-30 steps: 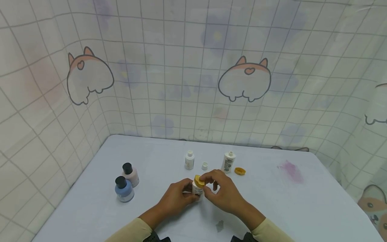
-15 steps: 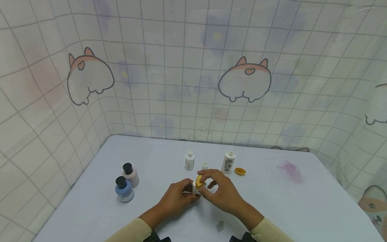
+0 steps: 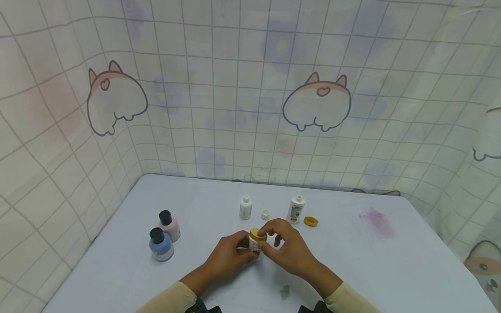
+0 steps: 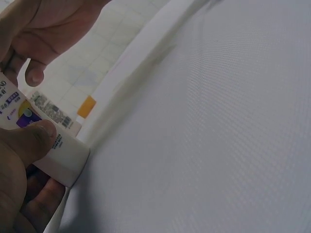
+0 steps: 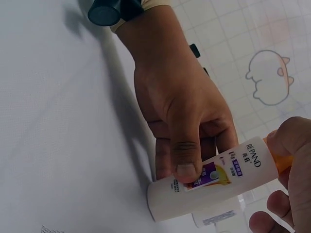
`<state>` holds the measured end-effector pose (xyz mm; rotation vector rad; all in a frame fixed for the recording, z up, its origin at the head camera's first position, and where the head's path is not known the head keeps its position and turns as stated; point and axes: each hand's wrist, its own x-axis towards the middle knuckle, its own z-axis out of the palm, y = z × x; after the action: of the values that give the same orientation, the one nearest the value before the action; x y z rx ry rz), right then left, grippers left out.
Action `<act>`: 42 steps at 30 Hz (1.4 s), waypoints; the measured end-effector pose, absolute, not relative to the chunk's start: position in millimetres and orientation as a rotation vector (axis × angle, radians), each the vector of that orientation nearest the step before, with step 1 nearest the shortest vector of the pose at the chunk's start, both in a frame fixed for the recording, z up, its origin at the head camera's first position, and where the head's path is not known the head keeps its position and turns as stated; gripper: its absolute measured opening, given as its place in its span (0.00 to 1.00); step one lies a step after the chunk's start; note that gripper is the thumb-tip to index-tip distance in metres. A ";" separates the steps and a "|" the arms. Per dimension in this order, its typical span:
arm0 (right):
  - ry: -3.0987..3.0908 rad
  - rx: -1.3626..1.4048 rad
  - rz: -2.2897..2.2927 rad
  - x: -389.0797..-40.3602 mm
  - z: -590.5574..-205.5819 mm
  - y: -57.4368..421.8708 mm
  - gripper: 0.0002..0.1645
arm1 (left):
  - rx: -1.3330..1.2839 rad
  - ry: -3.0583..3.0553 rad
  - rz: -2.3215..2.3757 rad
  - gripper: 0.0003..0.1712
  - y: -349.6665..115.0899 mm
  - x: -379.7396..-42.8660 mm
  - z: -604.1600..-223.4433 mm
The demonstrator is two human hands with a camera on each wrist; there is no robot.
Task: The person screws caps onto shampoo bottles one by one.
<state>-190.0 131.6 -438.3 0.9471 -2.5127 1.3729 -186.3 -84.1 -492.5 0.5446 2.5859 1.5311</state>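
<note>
My left hand (image 3: 228,255) grips the body of a white shampoo-style bottle (image 3: 254,246), upright near the front middle of the table. In the left wrist view its thumb presses the printed label (image 4: 30,118). A yellow cap (image 3: 256,234) sits on the bottle's top. My right hand (image 3: 292,251) pinches that cap at its right side, thumb and index finger on its edge; the right wrist view shows the thumb against the orange-looking cap (image 5: 282,164). The bottle's base touches the tabletop.
Behind stand a small white bottle (image 3: 245,208) and a white bottle (image 3: 295,211), both uncapped. A small white cap (image 3: 265,214) and a yellow cap (image 3: 311,221) lie near them. Blue (image 3: 161,248) and pale pink (image 3: 171,228) black-capped bottles stand left. Curtain (image 3: 242,108) surrounds the table.
The yellow cap looked tilted in the right fingers earlier; now it lies level on the bottle's top. My right fingers have shifted around it, while my left hand has stayed put.
</note>
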 end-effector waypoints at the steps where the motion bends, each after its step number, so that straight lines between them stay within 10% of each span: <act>1: -2.511 0.952 1.372 -190.0 -438.6 131.9 0.19 | 0.544 2.585 1.534 0.20 -84.1 -186.6 -492.7; 42: -2.542 0.665 1.210 -184.1 -438.7 107.5 0.17 | 0.543 2.599 1.538 0.20 -83.6 -186.1 -490.7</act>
<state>-184.1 107.5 -438.7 0.6651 -2.5422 1.2102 -186.1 -83.6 -490.7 0.5432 2.5989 1.5377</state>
